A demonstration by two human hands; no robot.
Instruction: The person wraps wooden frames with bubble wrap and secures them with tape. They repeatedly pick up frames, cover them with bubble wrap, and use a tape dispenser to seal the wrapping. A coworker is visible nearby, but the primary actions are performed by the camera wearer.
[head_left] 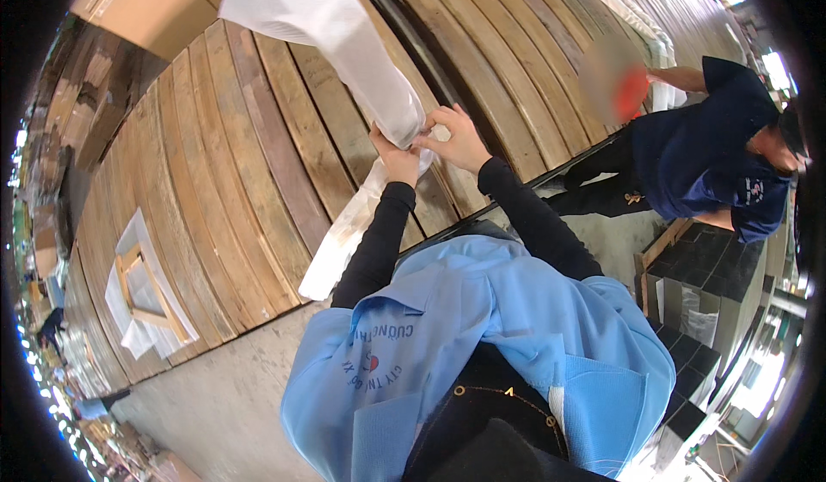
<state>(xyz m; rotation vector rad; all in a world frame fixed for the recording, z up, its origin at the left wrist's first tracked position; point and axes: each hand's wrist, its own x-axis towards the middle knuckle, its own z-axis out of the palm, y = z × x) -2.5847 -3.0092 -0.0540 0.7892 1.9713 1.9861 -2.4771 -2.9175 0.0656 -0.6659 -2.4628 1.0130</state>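
Note:
A long bundle wrapped in thin white foam sheet (366, 61) stretches away from me over the wooden slats, its far end flaring out loosely. My left hand (398, 157) is closed round the underside of the near end. On the other side of that end, my right hand (459, 141) pinches the edge of the wrapping between thumb and fingers. What lies inside the wrapping is hidden. Beneath my left forearm, another white strip of wrapping (344, 233) reaches to the table's near edge; whether it joins the bundle I cannot tell.
The slatted wooden table (232, 181) spans the view. A wooden frame (142, 284) lies on a white sheet at left. Cardboard boxes (142, 9) stand far left. At right, a person in a dark shirt (705, 155) stands near white wrapped pieces (641, 22) and black stacked blocks (710, 258).

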